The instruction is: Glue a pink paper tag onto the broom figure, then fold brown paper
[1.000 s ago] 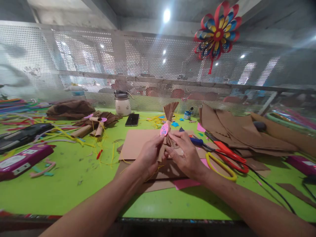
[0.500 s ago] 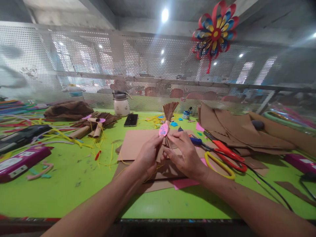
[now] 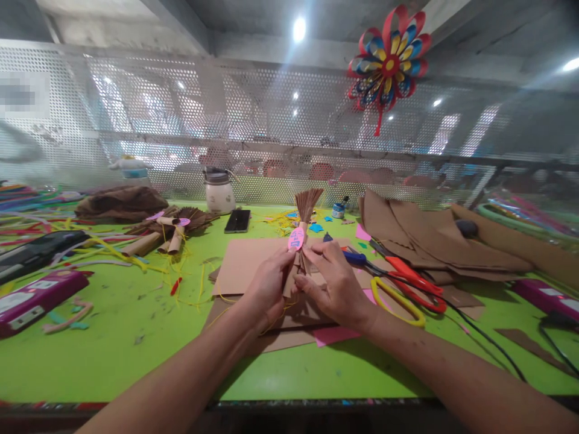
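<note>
1. head view: the left hand (image 3: pixel 265 288) and the right hand (image 3: pixel 335 288) meet over the middle of the green bench (image 3: pixel 136 337), fingers pressed together around the lower part of a folded brown paper figure (image 3: pixel 304 232).
2. the figure stands upright between the two hands; its pleated brown fan top rises above the fingertips, and a pink oval tag (image 3: pixel 295 239) sits on its front just above the left thumb.
3. the left hand pinches the figure's left side, and the right hand closes on its right side from slightly nearer the camera; both touch it.
4. under the hands lie flat brown cardboard sheets (image 3: pixel 246 262), with a pink sheet (image 3: pixel 335 335) showing at their near edge.
5. just right of the right hand lie scissors with yellow and red handles (image 3: pixel 404 295), touching the cardboard.
6. further right is a stack of brown paper pieces (image 3: pixel 429 238).
7. to the left, well apart from the hands, lie finished brown paper figures (image 3: pixel 169 226), a black phone (image 3: pixel 238 220) and a white jar (image 3: pixel 219 191).
8. a red, blue and yellow paper flower (image 3: pixel 389 63) hangs on the perforated screen behind the bench.
</note>
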### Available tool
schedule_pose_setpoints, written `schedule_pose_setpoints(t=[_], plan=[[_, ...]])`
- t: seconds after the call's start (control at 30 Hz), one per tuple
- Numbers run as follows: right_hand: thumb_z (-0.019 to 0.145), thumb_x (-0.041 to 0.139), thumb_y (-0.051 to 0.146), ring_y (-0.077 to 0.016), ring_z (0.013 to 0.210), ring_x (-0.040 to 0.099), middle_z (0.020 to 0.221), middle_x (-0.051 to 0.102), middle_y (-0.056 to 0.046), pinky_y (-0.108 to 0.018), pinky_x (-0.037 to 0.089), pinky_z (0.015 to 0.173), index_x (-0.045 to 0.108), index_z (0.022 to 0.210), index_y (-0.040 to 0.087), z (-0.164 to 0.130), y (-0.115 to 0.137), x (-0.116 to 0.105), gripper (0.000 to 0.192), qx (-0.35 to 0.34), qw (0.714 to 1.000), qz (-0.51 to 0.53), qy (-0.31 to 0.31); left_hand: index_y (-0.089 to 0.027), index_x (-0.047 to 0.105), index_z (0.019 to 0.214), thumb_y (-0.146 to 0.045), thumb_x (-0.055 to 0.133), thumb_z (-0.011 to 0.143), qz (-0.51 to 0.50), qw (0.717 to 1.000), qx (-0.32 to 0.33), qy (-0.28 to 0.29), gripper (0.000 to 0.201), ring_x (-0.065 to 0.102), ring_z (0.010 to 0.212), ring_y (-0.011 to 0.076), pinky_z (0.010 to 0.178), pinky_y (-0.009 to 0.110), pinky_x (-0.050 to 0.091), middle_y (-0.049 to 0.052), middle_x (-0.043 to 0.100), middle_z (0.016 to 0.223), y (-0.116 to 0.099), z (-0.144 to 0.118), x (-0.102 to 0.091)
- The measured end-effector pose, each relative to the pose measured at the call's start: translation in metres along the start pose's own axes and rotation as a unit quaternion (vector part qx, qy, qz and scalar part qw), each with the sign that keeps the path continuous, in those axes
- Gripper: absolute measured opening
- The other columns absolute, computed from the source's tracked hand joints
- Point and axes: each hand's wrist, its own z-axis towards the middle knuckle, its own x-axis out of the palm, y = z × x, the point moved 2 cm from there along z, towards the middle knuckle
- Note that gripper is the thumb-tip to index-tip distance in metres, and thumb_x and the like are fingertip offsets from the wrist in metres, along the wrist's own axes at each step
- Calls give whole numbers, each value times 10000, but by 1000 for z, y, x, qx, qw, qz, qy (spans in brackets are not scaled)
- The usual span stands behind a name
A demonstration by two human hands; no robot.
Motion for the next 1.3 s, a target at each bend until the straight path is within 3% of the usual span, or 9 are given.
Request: schedule_pose_setpoints(t=[0.27, 0.5, 0.63, 0.87, 1.03, 1.3], plan=[[848, 522, 341, -237, 1028, 468, 1066, 520, -124, -413, 411, 912, 529, 1196, 135, 3, -6, -4, 405, 20, 998, 41, -45, -130, 556, 790, -294, 536, 788, 36, 999, 11, 8, 166, 436, 384, 68, 345, 159, 323, -18, 505, 536, 2, 8, -8], [884, 444, 408, -191, 893, 534, 930, 574, -86, -340, 439, 806, 623, 990, 146, 10, -35, -20, 334, 150, 973, 66, -163, -125, 570, 860, -354, 525, 785, 132, 990, 53, -19, 244, 473, 448, 75, 411, 161, 361, -2, 544, 582, -1, 9, -14], [880, 416, 475, -171, 822, 544, 868, 584, -63, -309, 442, 743, 648, 890, 154, 11, -58, -25, 396, 229, 950, 99, -188, -132, 574, 880, -376, 529, 777, 176, 982, 62, -29, 269, 490, 490, 82, 448, 167, 385, 7, 559, 615, -1, 10, -16], [839, 444, 524, -164, 703, 550, 750, 616, -52, -285, 426, 664, 661, 773, 137, 9, -87, -22, 448, 306, 936, 102, -138, -125, 564, 809, -302, 498, 778, 152, 985, 74, -26, 191, 477, 508, 65, 486, 163, 394, 1, 538, 631, -1, 13, -17], [797, 503, 435, -179, 715, 562, 732, 641, -61, -286, 405, 682, 662, 715, 126, 6, -104, -18, 357, 295, 953, 17, -66, -137, 530, 835, -260, 567, 781, 141, 984, 111, 5, 139, 505, 545, 59, 509, 151, 402, -4, 546, 661, -5, 13, -13], [760, 494, 398, -187, 708, 581, 740, 662, -64, -292, 421, 680, 670, 734, 132, 2, -114, -12, 320, 307, 951, -4, -34, -135, 480, 933, -225, 607, 785, 143, 983, 116, 0, 215, 638, 705, 156, 611, 246, 484, 88, 649, 793, -5, 13, -12]])
